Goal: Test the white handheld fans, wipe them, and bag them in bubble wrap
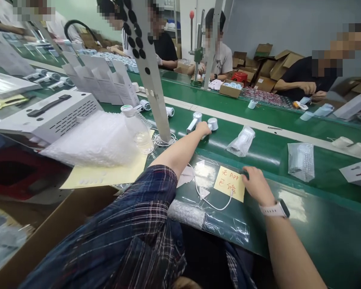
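At 12 o'clk, L hand [203, 129] on device [213, 123], can't tell grip; dragging may bump adj. unit [193, 123]. R hand [257, 182], 1 o'clk: ditto grip.

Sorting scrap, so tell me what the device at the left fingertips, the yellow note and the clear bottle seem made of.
Device: probably smooth plastic, from its pale shell. Yellow note: likely matte paper, flat with red handwriting. Clear bottle: plastic or glass, glossy, see-through with highlights.

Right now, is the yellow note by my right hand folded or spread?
Spread: the note lies flat on the table, two lines of red writing showing.
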A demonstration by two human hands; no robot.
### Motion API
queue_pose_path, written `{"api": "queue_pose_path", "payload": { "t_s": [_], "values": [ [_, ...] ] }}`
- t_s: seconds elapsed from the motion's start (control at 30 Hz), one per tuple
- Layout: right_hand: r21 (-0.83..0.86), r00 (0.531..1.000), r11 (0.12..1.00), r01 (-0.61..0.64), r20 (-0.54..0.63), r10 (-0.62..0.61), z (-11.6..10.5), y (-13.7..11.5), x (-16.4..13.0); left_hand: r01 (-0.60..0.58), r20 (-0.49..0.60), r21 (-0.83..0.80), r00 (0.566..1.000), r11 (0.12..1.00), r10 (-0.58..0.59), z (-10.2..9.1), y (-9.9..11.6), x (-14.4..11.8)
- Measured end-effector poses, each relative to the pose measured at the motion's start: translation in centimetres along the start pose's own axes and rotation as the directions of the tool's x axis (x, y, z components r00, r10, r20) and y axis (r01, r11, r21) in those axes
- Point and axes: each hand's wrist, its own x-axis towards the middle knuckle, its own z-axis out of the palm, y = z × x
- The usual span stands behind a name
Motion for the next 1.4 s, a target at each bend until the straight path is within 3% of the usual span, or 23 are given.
{"api": "queue_pose_path", "payload": {
  "t_s": [0.17, 0.3, 0.4, 0.5, 0.7, 0.83, 0.97, 1.0, 1.07, 1.13, 1.2, 1.27, 1.4],
  "values": [
    [0.02, 0.997, 0.999, -0.045, 0.067, 0.044, 2.3, -4.6, -6.6, 0.057, -0.051, 0.095, 0.997, 0.994, -0.052, -1.8, -2.9, 1.0],
    [0.083, 0.998, 0.994, -0.066, 0.018, 0.065, 4.1, -7.2, -7.3, 0.041, -0.012, 0.089, 0.999, 0.995, -0.041, -1.2, -2.8, 0.7],
    [0.184, 0.992, 0.975, -0.121, -0.006, 0.124, 4.3, -6.6, -6.6, -0.026, -0.01, 0.082, 1.0, 0.996, 0.027, -0.3, -1.7, 0.2],
    [0.309, 0.976, 0.931, -0.197, -0.023, 0.214, 4.0, -5.1, -6.1, -0.023, 0.015, 0.024, 1.0, 0.999, 0.023, -0.4, -1.3, -0.2],
    [0.53, 0.957, 0.816, -0.232, -0.027, 0.29, 3.8, -4.4, -5.9, 0.014, 0.133, -0.331, 0.991, 0.944, 0.031, -3.1, -3.7, -2.0],
    [0.659, 0.956, 0.721, -0.214, -0.012, 0.293, 3.4, -4.7, -6.0, -0.03, 0.145, -0.683, 0.974, 0.73, 0.176, -4.4, -6.2, -6.7],
    [0.795, 0.973, 0.576, -0.191, 0.075, 0.219, 2.4, -5.7, -6.4, -0.037, 0.12, -0.892, 0.941, 0.45, 0.316, -4.4, -9.0, -15.4],
    [0.818, 0.977, 0.545, -0.187, 0.098, 0.188, 2.2, -6.2, -6.6, -0.018, 0.121, -0.935, 0.923, 0.354, 0.366, -4.0, -9.6, -17.8],
    [0.85, 0.983, 0.495, -0.182, 0.142, 0.118, 1.7, -7.7, -7.2, 0.08, 0.101, -0.995, 0.871, 0.064, 0.481, -2.9, -10.2, -22.1],
    [0.867, 0.98, 0.461, -0.19, 0.194, 0.04, 1.3, -9.4, -8.1, 0.163, 0.071, -0.976, 0.868, -0.147, 0.491, -1.5, -9.9, -25.1],
    [0.869, 0.969, 0.447, -0.21, 0.245, -0.022, 1.0, -11.0, -9.2, 0.167, 0.05, -0.958, 0.899, -0.235, 0.434, -0.5, -8.9, -26.5],
    [0.865, 0.968, 0.456, -0.21, 0.248, -0.025, 0.6, -12.2, -10.1, 0.127, 0.014, -0.958, 0.917, -0.258, 0.398, 0.1, -7.7, -26.8],
    [0.846, 0.996, 0.529, -0.059, 0.082, -0.02, -0.7, -13.3, -11.1, 0.083, -0.035, -0.962, 0.907, -0.261, 0.419, 0.0, -5.5, -26.8]
  ]
}}
